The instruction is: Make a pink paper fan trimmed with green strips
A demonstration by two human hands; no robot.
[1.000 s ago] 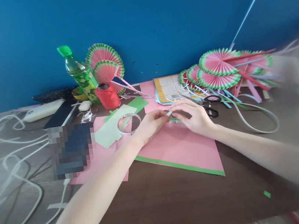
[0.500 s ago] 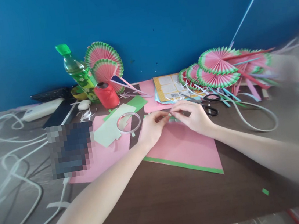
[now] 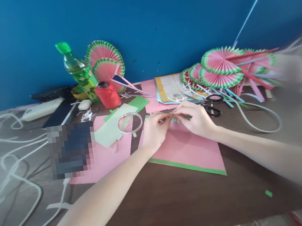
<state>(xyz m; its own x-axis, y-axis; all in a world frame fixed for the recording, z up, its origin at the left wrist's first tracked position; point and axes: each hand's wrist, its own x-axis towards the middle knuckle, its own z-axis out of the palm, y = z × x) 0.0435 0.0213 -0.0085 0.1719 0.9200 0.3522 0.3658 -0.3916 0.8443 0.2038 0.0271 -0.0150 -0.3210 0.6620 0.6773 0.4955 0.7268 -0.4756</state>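
Both hands meet over the far edge of a pink paper sheet (image 3: pixel 186 145) that has a green strip (image 3: pixel 186 166) along its near edge. My left hand (image 3: pixel 157 129) is closed in a pinch of thumb and forefinger. Fingertip to fingertip with it, my right hand (image 3: pixel 193 118) pinches too. What lies between the fingertips is too small to make out; bits of light green show just beneath them. Left of my left hand lies a clear roll of tape (image 3: pixel 131 132), partly over pale green paper (image 3: pixel 104 132). Black-handled scissors (image 3: pixel 214 110) lie beyond my right hand.
Pleated pink-and-green paper fans (image 3: pixel 220 66) are heaped at the back right. A green-capped bottle (image 3: pixel 79 72) and a red spool (image 3: pixel 108 95) stand at the back left. White cables (image 3: pixel 16 176) loop over the left side. A green scrap (image 3: pixel 268 193) lies near the front edge.
The hands stay together at the sheet's far edge, with the left wrist shifted slightly to the right. The other things lie as before.
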